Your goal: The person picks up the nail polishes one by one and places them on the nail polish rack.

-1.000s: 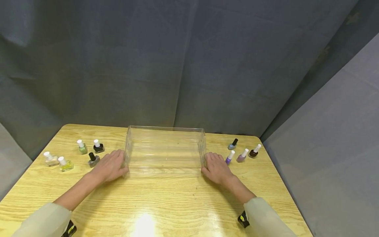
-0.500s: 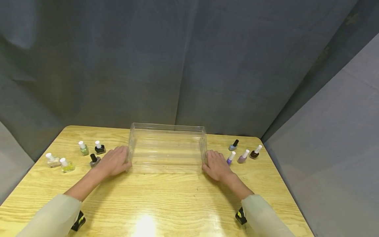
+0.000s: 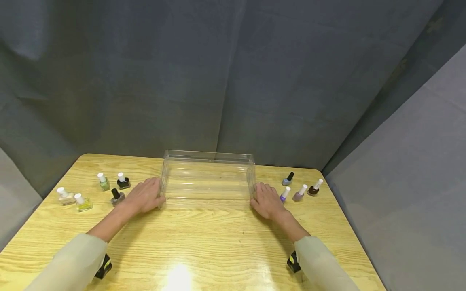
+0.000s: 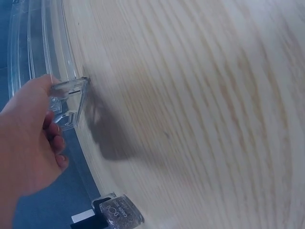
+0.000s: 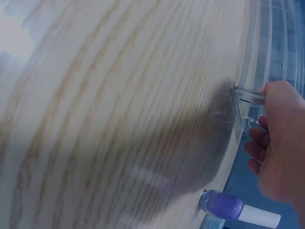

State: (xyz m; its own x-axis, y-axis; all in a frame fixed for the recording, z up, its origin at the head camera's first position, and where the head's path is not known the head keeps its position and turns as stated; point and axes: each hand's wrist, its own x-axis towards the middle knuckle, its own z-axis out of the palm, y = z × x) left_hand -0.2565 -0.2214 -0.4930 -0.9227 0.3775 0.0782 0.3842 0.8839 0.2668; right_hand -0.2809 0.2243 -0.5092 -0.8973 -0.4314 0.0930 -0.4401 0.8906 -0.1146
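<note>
A clear plastic stepped rack (image 3: 208, 178) stands at the back of the wooden table, between my two hands. My left hand (image 3: 145, 195) holds its left end; in the left wrist view the fingers (image 4: 57, 143) curl beside the end wall. At the opposite end, my right hand (image 3: 268, 202) grips the rack, its fingers (image 5: 258, 149) curled in the right wrist view. Nearest my left hand is a glittery grey nail polish bottle (image 3: 117, 198) with a black cap. A purple nail polish bottle (image 3: 284, 197) with a white cap stands just beyond my right hand.
More nail polish bottles stand left: green (image 3: 104, 184), black (image 3: 124, 183), yellow (image 3: 84, 205) and cream (image 3: 67, 198). On the right are blue (image 3: 287, 180), mauve (image 3: 299, 195) and dark (image 3: 313, 190) ones. A grey curtain (image 3: 174, 81) hangs behind the table (image 3: 204, 246).
The rack has shifted slightly toward the back and right, with both hands still at its ends. My left hand has moved right and away with it; the bottles look unmoved.
</note>
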